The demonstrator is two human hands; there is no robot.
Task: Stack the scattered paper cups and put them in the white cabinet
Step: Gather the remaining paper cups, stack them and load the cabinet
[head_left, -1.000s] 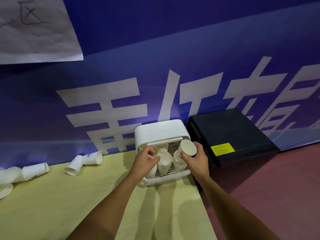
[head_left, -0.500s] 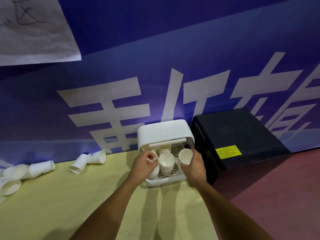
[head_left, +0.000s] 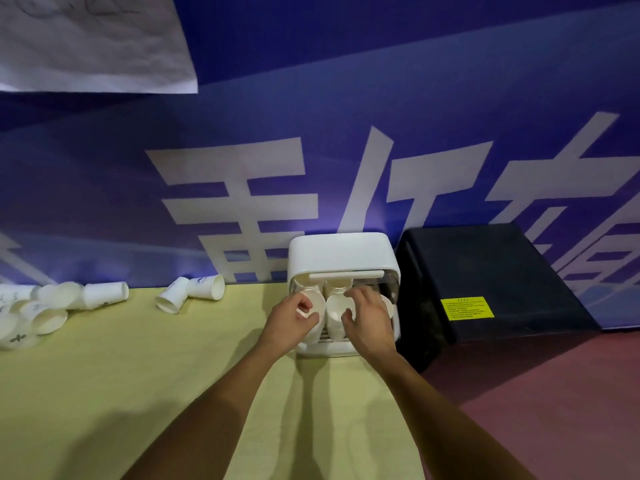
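Observation:
The white cabinet (head_left: pixel 341 254) stands open at the table's far right corner, with stacks of white paper cups upright inside. My left hand (head_left: pixel 294 317) pinches the rim of the left cup stack (head_left: pixel 317 301). My right hand (head_left: pixel 369 315) lies with loosely spread fingers over the middle cup stack (head_left: pixel 334 311). It hides most of a cup on the right (head_left: pixel 389 304). Two loose cups (head_left: pixel 204 292) lie on their sides by the wall. Several more cups (head_left: pixel 104 294) are scattered at the far left.
A black box (head_left: pixel 485 271) stands right beside the cabinet, off the table's right edge. The yellow-green tabletop (head_left: pixel 138 393) runs left to the scattered cups. A blue banner wall stands close behind, and red floor (head_left: pixel 554 410) lies to the right.
My right hand set its cup down in the cabinet's right side, let go and moved left over the middle stack. My left hand stayed on the left stack.

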